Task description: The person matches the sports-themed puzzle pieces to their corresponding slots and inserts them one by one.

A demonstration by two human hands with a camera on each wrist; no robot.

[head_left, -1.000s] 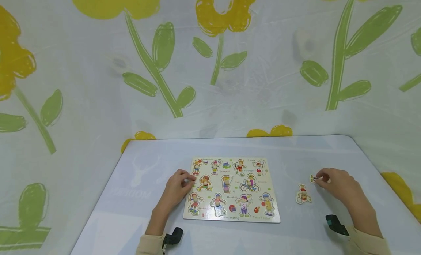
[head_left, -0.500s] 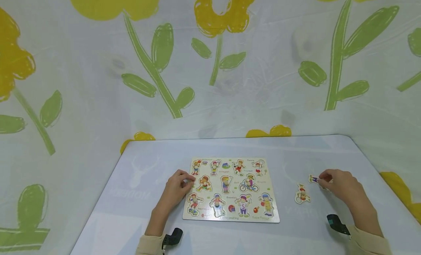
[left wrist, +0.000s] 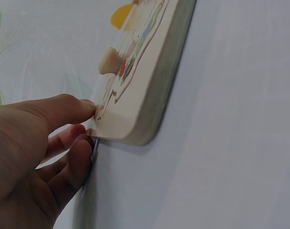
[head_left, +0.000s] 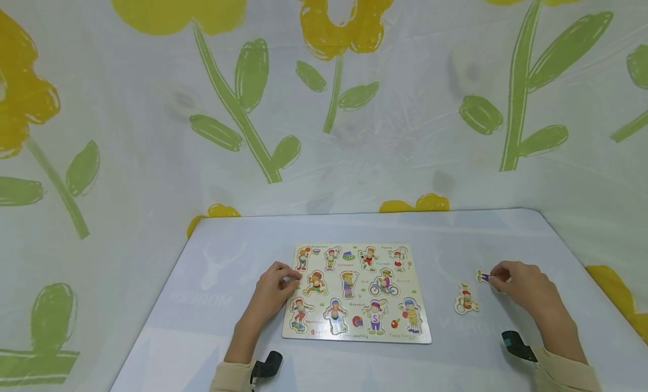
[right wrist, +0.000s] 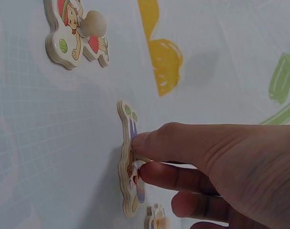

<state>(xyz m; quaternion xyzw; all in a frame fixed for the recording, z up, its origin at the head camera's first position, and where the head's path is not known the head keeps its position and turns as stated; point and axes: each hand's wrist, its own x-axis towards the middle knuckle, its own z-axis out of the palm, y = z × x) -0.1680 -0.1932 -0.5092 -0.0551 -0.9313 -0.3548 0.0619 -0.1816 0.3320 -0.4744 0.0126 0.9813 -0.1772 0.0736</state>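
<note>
My right hand (head_left: 521, 282) pinches a wooden figure puzzle piece (right wrist: 126, 167) with thumb and index finger, close over the table; its purple legs (head_left: 483, 276) show left of the fingertips. A tennis-player piece (head_left: 466, 300) with a wooden knob lies flat just left of that hand. My left hand (head_left: 275, 285) holds the left edge of the puzzle board (head_left: 354, 338), thumb at the top face and fingers curled at the side. Knobbed sports-figure pieces, such as the cyclist (head_left: 385, 282), sit across the board. A round knob (left wrist: 110, 61) rises near the left thumb.
Another small piece (right wrist: 155, 217) lies beyond the right fingers, mostly hidden. The white table (head_left: 212, 324) ends at a flower-printed curtain (head_left: 405, 156) at the back and sides. Black wrist cameras (head_left: 268, 364) sit below each hand.
The puzzle piece in my right hand has turned, so its purple legs show more fully than a second ago. The right hand has barely shifted. My left hand and the board stay put.
</note>
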